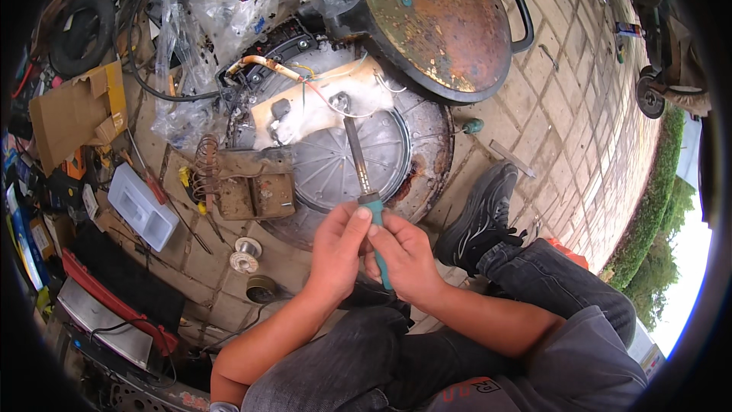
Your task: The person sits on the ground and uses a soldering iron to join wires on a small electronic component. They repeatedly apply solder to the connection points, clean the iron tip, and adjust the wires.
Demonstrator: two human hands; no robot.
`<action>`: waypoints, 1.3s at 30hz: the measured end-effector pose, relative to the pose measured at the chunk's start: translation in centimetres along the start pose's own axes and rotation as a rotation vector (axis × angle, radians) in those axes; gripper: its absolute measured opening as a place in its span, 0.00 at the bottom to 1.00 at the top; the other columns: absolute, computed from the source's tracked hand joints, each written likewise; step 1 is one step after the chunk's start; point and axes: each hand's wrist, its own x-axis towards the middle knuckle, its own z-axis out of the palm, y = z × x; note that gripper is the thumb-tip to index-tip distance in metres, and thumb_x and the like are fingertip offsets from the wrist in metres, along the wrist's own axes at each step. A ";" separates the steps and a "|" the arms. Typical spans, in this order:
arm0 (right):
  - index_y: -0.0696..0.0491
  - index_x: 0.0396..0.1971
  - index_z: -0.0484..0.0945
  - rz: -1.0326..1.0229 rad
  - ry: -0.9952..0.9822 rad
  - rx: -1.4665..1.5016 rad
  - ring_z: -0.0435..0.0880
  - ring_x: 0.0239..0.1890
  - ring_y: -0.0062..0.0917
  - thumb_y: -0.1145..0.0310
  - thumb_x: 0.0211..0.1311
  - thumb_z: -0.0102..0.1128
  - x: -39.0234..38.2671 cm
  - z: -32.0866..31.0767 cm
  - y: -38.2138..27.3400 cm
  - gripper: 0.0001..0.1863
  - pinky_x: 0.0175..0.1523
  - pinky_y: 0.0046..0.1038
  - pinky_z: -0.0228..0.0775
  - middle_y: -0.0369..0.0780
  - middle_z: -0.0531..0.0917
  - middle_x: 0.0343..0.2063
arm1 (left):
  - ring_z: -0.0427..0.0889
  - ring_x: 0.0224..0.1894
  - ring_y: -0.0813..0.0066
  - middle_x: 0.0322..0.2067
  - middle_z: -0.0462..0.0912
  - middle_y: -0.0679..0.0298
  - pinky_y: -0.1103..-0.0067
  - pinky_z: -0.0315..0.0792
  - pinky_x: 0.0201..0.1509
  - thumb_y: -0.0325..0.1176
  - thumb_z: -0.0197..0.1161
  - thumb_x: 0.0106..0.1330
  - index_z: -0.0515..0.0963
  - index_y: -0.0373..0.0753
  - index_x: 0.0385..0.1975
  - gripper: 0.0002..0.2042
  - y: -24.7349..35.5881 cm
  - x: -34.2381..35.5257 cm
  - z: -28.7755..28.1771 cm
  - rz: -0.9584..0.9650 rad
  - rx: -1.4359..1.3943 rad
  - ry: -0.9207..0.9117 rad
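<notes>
Between my knees, my left hand and my right hand are both closed around the teal handle of a soldering iron. Its metal shaft points away from me. The tip end overlaps a light wooden board and sits beside a dark lump; whether it touches is hard to tell. White fluffy material covers part of the board, and thin red, white and green wires loop over it. Beneath lies a round, ribbed metal disc. Left of that stands a rusty iron stand with a coil holder.
A large rusty lidded pan stands at the far right of the disc. On the left are a spool, a round tin, a clear plastic tray, a cardboard box and clutter. Plastic bags lie at the back.
</notes>
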 end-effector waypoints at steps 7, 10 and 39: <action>0.58 0.41 0.75 -0.018 -0.002 -0.048 0.70 0.19 0.12 0.70 0.74 0.50 0.3 0.0 -0.1 0.08 0.24 0.18 0.61 0.32 0.74 0.23 | 0.75 0.18 0.78 0.28 0.78 0.62 0.82 0.70 0.15 0.42 0.57 0.75 0.72 0.32 0.43 0.15 -0.2 0.2 0.0 0.013 -0.025 0.011; 0.58 0.40 0.75 -0.022 0.014 -0.059 0.70 0.19 0.11 0.70 0.74 0.50 0.1 0.0 0.0 0.08 0.24 0.18 0.61 0.32 0.74 0.23 | 0.76 0.19 0.78 0.28 0.78 0.62 0.82 0.70 0.15 0.42 0.57 0.75 0.72 0.33 0.43 0.15 0.0 0.4 0.1 0.007 -0.040 0.030; 0.58 0.37 0.74 -0.018 -0.007 -0.011 0.70 0.19 0.12 0.70 0.75 0.49 0.4 -0.1 0.2 0.08 0.23 0.19 0.62 0.32 0.74 0.24 | 0.76 0.17 0.76 0.28 0.78 0.61 0.81 0.71 0.15 0.41 0.56 0.75 0.72 0.33 0.43 0.14 -0.4 0.4 -0.4 0.006 -0.002 0.016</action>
